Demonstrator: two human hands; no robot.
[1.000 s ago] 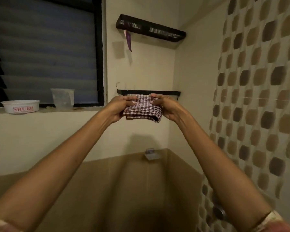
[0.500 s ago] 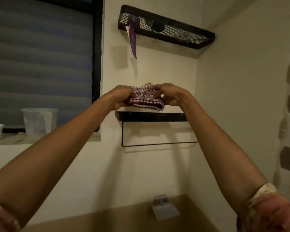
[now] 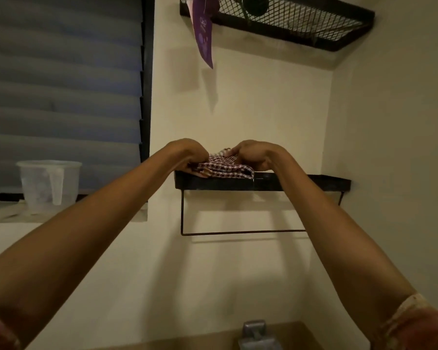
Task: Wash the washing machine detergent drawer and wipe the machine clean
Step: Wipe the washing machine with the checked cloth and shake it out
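Observation:
A folded red-and-white checked cloth point(image 3: 225, 169) rests on the left part of a black wall shelf point(image 3: 301, 182). My left hand point(image 3: 189, 155) grips the cloth's left end and my right hand point(image 3: 254, 155) grips its right end, both with fingers curled down onto it. Both arms reach up and forward. The washing machine and its detergent drawer are out of view.
A thin towel rail point(image 3: 238, 232) hangs under the shelf. Higher up is a black mesh rack point(image 3: 301, 24) with a purple sachet point(image 3: 204, 36) dangling from it. A clear plastic jug point(image 3: 48, 184) stands on the window sill at left. A metal fitting point(image 3: 257, 335) is on the wall below.
Both hands have lifted the cloth from below the shelf up onto its top. The view has tilted upward and closer to the wall.

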